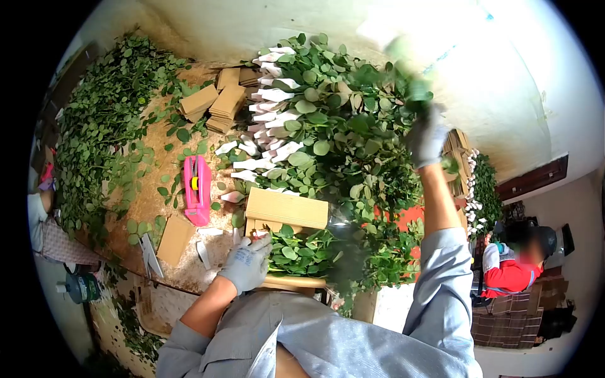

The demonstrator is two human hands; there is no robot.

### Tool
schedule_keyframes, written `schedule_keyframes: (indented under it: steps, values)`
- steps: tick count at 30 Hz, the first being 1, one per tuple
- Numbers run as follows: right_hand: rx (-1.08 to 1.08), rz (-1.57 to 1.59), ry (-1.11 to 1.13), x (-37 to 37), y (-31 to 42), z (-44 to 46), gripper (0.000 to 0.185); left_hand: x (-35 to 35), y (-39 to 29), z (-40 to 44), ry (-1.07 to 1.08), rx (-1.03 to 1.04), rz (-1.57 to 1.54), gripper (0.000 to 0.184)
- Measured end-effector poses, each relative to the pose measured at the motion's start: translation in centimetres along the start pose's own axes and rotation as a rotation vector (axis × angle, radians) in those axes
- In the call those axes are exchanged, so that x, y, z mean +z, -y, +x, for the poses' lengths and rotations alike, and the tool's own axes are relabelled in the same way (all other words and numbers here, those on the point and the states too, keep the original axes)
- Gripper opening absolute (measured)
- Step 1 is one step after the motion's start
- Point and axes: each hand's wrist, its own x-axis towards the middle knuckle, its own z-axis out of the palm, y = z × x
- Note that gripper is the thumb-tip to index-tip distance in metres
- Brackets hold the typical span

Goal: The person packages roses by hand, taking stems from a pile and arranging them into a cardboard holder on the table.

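Observation:
My left hand (246, 266), in a grey glove, has its fingers pressed on the end of a leafy bundle (299, 252) at the table's front edge. Just above that bundle lies a stack of brown cardboard (287, 208). My right hand (428, 140), also gloved, is raised at the right, its fingers closed round a blurred bunch of green stems (409, 88). Beside it spreads a large pile of leafy stems (353, 120), with white-wrapped ends (271, 120) pointing left. A pink tape dispenser (197, 189) lies left of the pile.
Folded cardboard pieces (225, 104) lie at the back. Loose greenery (107, 132) covers the table's left side. White-handled scissors (150, 256) and a flat cardboard piece (176, 240) are near the front edge. A person in red (510, 274) is at the right, another person's arm (41, 208) at far left.

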Motion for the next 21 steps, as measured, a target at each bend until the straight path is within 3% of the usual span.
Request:
schedule_keyframes:
  steps: [1, 2, 4, 5, 8, 10, 12, 14, 16, 18, 20, 21]
  values:
    - [0.153, 0.046, -0.051, -1.8, 0.4, 2.3, 0.020, 0.0, 0.0, 0.1, 0.002, 0.003, -0.003, 0.040]
    - [0.037, 0.215, -0.193, -3.8, 0.5, 4.8, 0.025, 0.0, 0.1, 0.1, -0.005, 0.009, -0.012, 0.040]
    - [0.048, 0.347, -0.371, -7.0, 2.0, 7.8, 0.027, 0.0, 0.1, 0.1, -0.011, 0.014, -0.027, 0.040]
    - [0.216, 0.835, -0.321, -7.6, 2.4, 7.8, 0.028, -0.1, 0.0, 0.0, -0.011, 0.014, -0.002, 0.040]
    - [0.097, -0.109, 0.226, -7.6, -2.4, 5.4, 0.032, 0.3, 0.4, 0.0, -0.044, 0.023, 0.028, 0.039]
    - [0.063, 0.010, 0.171, -6.5, -4.6, 3.7, 0.034, 0.8, 0.5, -0.2, -0.060, 0.032, 0.031, 0.038]
    - [0.242, 0.938, -0.012, -5.9, -3.0, 3.5, 0.039, 1.0, 0.6, -0.1, -0.060, 0.016, -0.026, 0.037]
    - [0.001, 0.203, 0.108, -9.7, -1.9, 4.3, 0.047, 0.5, 0.1, -0.2, -0.037, 0.001, -0.021, 0.037]
    - [0.064, 0.139, 0.101, -11.3, 2.4, 4.7, 0.045, -0.2, 0.0, 0.1, -0.018, -0.001, -0.010, 0.037]
    - [-0.076, 0.355, -0.072, -10.9, 0.9, 5.3, 0.045, -0.2, 0.0, 0.2, -0.023, 0.028, 0.036, 0.037]
    - [-0.051, 0.500, -0.003, -11.2, 0.7, 4.7, 0.047, 0.5, 0.1, 0.0, -0.046, 0.024, 0.015, 0.036]
    - [0.218, 0.433, 0.338, -11.2, 1.2, 4.2, 0.045, 0.4, 0.1, 0.0, -0.057, 0.028, -0.008, 0.035]
